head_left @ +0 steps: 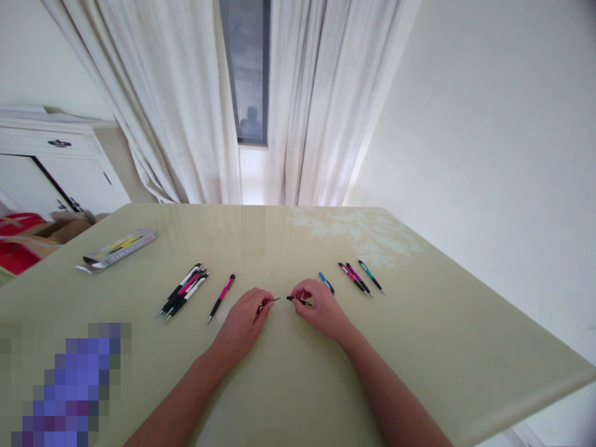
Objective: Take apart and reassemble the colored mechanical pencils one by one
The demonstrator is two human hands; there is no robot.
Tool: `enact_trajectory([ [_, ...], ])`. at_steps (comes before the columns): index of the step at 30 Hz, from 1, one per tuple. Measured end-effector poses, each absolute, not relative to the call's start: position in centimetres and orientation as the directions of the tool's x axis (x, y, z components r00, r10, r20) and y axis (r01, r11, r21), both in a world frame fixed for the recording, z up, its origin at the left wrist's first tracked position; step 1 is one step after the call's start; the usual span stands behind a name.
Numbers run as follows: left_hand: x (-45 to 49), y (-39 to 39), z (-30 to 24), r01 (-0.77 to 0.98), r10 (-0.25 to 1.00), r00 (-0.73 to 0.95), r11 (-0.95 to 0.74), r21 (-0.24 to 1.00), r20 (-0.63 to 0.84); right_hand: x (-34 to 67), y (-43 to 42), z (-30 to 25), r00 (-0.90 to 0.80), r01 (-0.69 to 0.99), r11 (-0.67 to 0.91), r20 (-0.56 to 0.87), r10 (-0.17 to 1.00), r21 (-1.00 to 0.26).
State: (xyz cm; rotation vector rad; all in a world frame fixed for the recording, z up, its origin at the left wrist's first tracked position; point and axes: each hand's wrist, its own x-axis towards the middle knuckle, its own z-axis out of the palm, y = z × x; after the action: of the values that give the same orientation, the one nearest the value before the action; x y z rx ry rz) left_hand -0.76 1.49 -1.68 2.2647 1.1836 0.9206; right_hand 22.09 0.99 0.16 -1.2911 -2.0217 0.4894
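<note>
Head view, centre of frame: left hand (244, 320) pinches a thin pen part (271, 302); right hand (321, 310) pinches a black pen part (297, 300). The two ends face each other, just apart, low over the counter (279, 385).

Left of the hands: a pink pen (221, 298) and a pen cluster (184, 290). Right: a blue pen (326, 283).

Judgement: a pen is being handled in two pieces. Fitting them calls for lining up the tips.

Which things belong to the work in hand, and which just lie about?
In hand: left hand, thin pen part; right hand, dark pen part; likely pen bundle, pink pen, blue pen.
Lying about: flat packet, cabinet, curtains.
</note>
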Motion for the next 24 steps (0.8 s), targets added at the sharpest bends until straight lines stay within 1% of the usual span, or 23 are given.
enact_trajectory([
  [2,-0.8,1.5,-1.7,0.551,0.826,0.434,-0.56,0.618,0.36,21.6,0.7,0.3,-0.277,0.578,0.468,0.379,0.883,-0.668],
  [5,-0.8,1.5,-1.6,0.548,0.817,0.442,-0.572,0.61,0.37,21.1,0.5,0.4,-0.261,0.53,0.477,0.4,0.878,-0.701],
  [10,-0.7,1.5,-1.3,0.53,0.822,0.434,-0.563,0.634,0.368,21.0,0.5,0.4,-0.299,0.479,0.481,0.379,0.876,-0.734],
  [13,-0.7,1.3,-1.2,0.504,0.835,0.423,-0.539,0.675,0.351,21.0,0.5,0.5,-0.253,0.426,0.448,0.372,0.893,-0.786],
  [16,-0.6,1.2,-1.1,0.475,0.823,0.445,-0.552,0.686,0.354,20.9,0.4,0.5,-0.224,0.355,0.414,0.354,0.908,-0.838],
  [18,-0.5,1.0,-1.0,0.459,0.812,0.455,-0.565,0.685,0.365,20.7,0.2,0.4,-0.231,0.341,0.397,0.334,0.914,-0.852],
  [24,-0.3,0.2,0.1,0.383,0.773,0.506,-0.598,0.704,0.382,20.0,0.0,0.5,-0.281,0.368,0.341,0.246,0.928,-0.865],
])
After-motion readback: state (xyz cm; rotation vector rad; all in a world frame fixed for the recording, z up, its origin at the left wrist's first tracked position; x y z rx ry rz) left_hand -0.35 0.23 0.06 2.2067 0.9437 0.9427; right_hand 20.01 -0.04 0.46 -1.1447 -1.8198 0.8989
